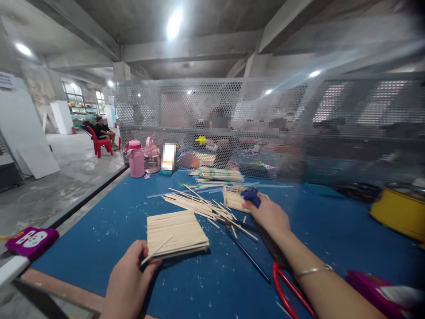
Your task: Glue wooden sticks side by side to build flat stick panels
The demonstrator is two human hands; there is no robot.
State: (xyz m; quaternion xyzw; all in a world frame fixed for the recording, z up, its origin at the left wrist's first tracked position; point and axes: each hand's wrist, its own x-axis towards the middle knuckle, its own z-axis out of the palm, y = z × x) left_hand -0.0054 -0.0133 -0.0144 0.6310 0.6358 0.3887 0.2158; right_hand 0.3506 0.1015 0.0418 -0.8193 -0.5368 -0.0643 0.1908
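Note:
A flat panel of pale wooden sticks point(177, 230) laid side by side lies on the blue table, at the near left of a loose stick pile. At its lower left corner, my left hand point(131, 272) pinches one thin wooden stick point(159, 249), which slants over the panel. Farther right, my right hand point(270, 215) has its fingers closed around a dark blue object point(251, 197) whose kind I cannot make out. Close by that hand is a small box-like frame of sticks point(233, 198), partly hidden by it. Loose wooden sticks point(195, 204) are strewn between my hands.
A red-handled tool point(287, 288) and a thin dark blue-handled tool point(249, 254) lie near my right forearm. Pink bottles point(136, 159), a bagged stick bundle point(221, 174) and a perforated metal screen point(186, 106) stand behind. A yellow container point(398, 212) is at right, a purple power strip point(31, 241) at left.

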